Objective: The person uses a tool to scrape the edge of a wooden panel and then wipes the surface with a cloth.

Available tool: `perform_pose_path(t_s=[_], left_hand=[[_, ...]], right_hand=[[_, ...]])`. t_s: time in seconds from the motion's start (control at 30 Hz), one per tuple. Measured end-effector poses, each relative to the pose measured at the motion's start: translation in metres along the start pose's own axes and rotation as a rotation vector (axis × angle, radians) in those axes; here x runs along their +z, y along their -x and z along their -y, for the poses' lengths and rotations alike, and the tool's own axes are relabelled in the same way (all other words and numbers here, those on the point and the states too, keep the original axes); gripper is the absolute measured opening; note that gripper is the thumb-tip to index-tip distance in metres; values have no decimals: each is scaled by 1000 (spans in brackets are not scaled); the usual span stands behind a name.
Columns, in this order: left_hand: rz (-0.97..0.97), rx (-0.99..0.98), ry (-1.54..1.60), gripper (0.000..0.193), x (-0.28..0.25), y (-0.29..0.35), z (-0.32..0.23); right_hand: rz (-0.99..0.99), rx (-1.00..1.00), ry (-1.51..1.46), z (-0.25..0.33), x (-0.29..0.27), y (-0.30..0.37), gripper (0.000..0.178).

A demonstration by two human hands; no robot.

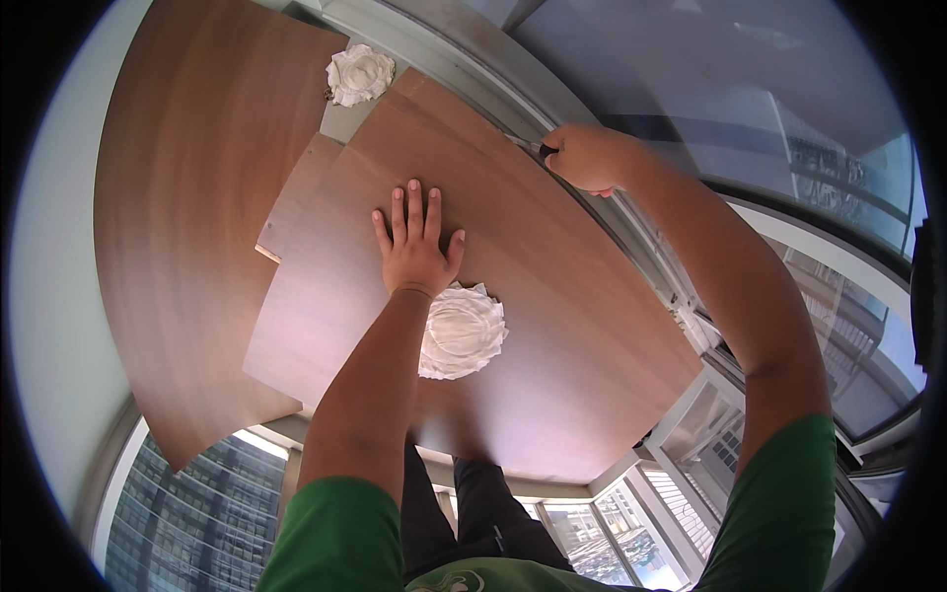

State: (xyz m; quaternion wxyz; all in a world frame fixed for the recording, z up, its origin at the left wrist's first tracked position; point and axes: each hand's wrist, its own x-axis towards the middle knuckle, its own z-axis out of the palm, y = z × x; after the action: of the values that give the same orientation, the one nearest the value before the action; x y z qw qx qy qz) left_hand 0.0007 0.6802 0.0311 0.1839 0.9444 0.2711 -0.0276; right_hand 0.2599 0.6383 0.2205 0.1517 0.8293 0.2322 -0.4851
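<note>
My left hand (415,245) lies flat, fingers spread, on a large brown wooden panel (552,296). Just below its wrist a crumpled white cloth (464,333) rests on the same panel. My right hand (590,156) is closed around a small dark-handled tool (530,145) whose metal tip touches the panel's far edge, next to the window frame. A second white crumpled cloth (358,74) sits farther off, beyond the panel's upper corner.
A larger brown panel (187,197) lies to the left, and a narrow wooden strip (294,197) sits between the two. A grey window frame (651,257) and glass run along the right. High-rise buildings show through the glass below.
</note>
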Motion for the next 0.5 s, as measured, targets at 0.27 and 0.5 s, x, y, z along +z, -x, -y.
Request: perform_pose_path(t_s=[0.27,0.5], left_hand=[[4,-19,-61,72,0,1,0],[4,-36,-82,73,0,8,7]], right_hand=[[154,36,246,-30,19,-10,44],[-29,-18,-130,-68,28,4,32]])
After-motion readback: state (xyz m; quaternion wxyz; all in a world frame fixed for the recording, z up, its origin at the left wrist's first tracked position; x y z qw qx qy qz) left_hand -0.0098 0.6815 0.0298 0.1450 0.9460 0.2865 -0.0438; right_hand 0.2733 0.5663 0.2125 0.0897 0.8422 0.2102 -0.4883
